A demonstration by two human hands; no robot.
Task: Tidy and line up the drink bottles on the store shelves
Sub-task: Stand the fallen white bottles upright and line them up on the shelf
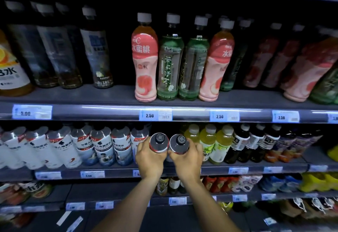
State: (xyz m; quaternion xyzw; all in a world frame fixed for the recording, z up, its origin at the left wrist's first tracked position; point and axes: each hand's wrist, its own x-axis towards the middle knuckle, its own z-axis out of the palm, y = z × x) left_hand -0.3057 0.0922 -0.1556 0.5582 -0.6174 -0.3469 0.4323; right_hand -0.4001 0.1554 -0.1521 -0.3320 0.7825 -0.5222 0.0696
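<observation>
Both bare forearms reach forward; left hand (pixel 149 160) and right hand (pixel 188 160) curl, apparently gripping, knuckles nearly touching.

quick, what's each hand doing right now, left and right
Left hand: closed around a black-capped bottle at the second shelf's front.
Right hand: closed around the matching bottle beside it.

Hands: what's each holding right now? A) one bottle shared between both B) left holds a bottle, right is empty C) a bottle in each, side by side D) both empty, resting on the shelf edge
C: the left hand wraps one dark-capped bottle and the right hand wraps another bottle next to it, at the front of the second shelf.
</observation>
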